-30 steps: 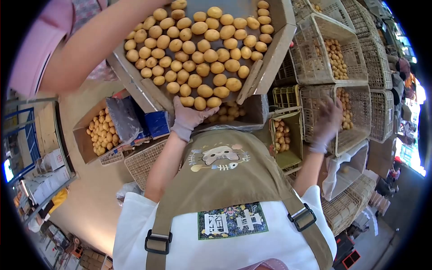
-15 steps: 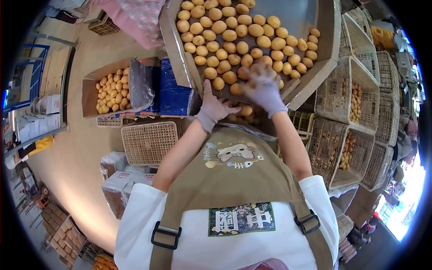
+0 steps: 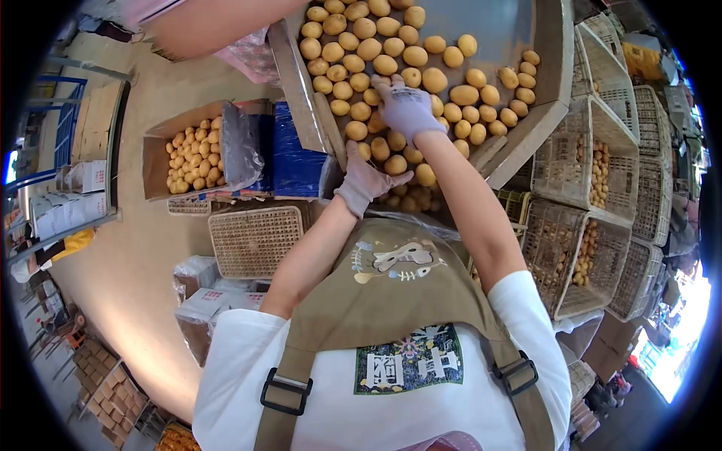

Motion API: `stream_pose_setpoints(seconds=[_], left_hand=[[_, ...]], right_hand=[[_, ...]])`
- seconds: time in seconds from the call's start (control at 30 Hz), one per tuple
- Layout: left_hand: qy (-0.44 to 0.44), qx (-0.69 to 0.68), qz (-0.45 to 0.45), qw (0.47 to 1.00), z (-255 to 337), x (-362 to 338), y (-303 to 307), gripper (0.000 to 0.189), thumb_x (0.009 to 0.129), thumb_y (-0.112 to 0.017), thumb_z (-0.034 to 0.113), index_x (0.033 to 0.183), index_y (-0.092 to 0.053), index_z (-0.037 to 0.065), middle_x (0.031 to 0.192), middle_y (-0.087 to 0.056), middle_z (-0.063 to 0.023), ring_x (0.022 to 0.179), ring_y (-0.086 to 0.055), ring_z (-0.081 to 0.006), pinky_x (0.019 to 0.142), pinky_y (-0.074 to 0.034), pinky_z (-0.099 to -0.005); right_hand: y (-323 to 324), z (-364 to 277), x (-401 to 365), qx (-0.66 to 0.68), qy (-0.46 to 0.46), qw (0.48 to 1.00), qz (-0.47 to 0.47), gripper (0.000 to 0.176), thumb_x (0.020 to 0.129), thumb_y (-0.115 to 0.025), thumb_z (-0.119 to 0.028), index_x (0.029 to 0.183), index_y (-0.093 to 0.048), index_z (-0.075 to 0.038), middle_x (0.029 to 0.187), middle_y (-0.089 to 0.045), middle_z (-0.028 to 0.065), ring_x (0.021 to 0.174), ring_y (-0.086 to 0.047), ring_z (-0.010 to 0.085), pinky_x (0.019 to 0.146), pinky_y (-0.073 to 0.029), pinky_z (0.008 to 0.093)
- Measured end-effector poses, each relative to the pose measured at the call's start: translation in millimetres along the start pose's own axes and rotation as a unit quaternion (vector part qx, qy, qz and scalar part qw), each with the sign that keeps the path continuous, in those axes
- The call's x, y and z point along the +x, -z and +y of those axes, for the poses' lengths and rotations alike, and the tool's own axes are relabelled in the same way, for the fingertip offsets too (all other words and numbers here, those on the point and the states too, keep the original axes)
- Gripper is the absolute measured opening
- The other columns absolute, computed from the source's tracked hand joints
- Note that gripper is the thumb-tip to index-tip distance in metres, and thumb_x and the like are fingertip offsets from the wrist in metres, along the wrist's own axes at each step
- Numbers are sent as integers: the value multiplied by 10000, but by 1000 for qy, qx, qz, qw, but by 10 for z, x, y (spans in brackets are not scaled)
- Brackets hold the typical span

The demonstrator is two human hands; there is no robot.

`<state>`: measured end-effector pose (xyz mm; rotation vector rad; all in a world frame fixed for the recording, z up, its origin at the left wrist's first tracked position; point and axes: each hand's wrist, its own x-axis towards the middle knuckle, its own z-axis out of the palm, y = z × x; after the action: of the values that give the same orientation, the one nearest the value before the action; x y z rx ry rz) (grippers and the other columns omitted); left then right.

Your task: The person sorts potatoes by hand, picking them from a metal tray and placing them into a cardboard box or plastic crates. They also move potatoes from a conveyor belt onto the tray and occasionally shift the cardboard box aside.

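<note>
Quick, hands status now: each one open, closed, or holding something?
Left hand: open, fingertips against fruits at the tray mouth.
Right hand: palm down on the fruits; grip cannot be told.

A cardboard box sits beside a blue carton; woven baskets are stacked at right.

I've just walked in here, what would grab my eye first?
The big tray at the top centre, heaped with round yellow fruit, draws the eye first. Two grey-gloved hands are at it: the right hand lies on the pile, the left hand at the tray's lower mouth. More of the fruit fills a cardboard box on the left and woven baskets on the right.
</note>
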<state>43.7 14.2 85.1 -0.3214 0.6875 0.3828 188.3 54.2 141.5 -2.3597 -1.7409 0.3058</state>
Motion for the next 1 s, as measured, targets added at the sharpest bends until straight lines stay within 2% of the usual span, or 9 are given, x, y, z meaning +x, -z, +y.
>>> stream_pose_setpoints(seconds=[0.13,0.2,0.3,0.37,0.4,0.8,0.83,0.93,1.0], left_hand=[[-12,14,-10,1000,-9,21,16,765,941,-344,727,1545,-275,262,1608,-266,-60,1469,-274,-403,1099,-240,-759],[6,7,-44,999,20,47,36,768,941,-320,734,1545,-285,261,1607,-278,-63,1468,-277,-402,1099,-242,-757],[-2,-1,-28,1000,4,22,-23,774,939,-289,738,1538,-314,247,1590,-320,-77,1465,-289,-397,1086,-272,-751],[4,24,-58,998,9,-5,-9,780,936,-287,742,1534,-318,242,1587,-320,-87,1458,-302,-398,1087,-283,-741],[1,36,-66,997,2,3,13,780,935,-296,739,1532,-321,238,1585,-323,-85,1455,-306,-399,1084,-292,-737],[27,112,-141,983,74,149,180,888,882,-307,806,1541,-333,210,1582,-363,-85,1407,-405,-417,1046,-355,-722],[28,113,-138,984,70,142,169,888,882,-311,804,1540,-335,208,1582,-364,-84,1407,-406,-414,1047,-355,-720],[30,119,-140,982,58,103,118,889,882,-317,800,1540,-336,203,1583,-363,-82,1413,-399,-407,1054,-348,-720],[29,124,-149,981,66,95,106,887,884,-319,796,1543,-330,202,1590,-352,-80,1427,-381,-403,1061,-331,-728]], right_hand=[[210,35,149,104,-55,988,-105,382,908,-542,-220,1283,-610,-213,1215,-636,186,1134,-633,348,955,-504,451],[229,147,-42,244,-29,969,-22,413,899,-548,-223,1308,-587,-178,1212,-633,167,1081,-652,329,913,-526,435],[195,319,-339,643,-102,757,-55,515,901,-526,-168,1408,-477,-99,1216,-580,104,992,-644,232,887,-547,371],[278,427,-622,793,-96,597,-75,607,869,-468,-87,1473,-410,-105,1199,-566,101,977,-637,213,908,-549,384],[271,482,-720,808,-95,576,-78,627,842,-449,-57,1467,-417,-97,1190,-575,109,970,-640,219,925,-544,410],[337,595,-1179,826,-101,555,-23,638,821,-537,-55,1442,-398,-98,1355,-557,159,1084,-643,263,978,-529,425],[457,517,-1196,838,-118,532,-19,566,837,-516,27,1386,-448,-97,1301,-554,147,976,-640,228,907,-543,386],[397,561,-1241,819,-96,566,-15,503,874,-539,9,1358,-471,-110,1263,-556,138,899,-603,186,825,-523,336],[390,588,-1298,809,-94,580,21,326,947,-563,-52,1268,-529,-100,1086,-578,98,673,-510,123,604,-457,274]])
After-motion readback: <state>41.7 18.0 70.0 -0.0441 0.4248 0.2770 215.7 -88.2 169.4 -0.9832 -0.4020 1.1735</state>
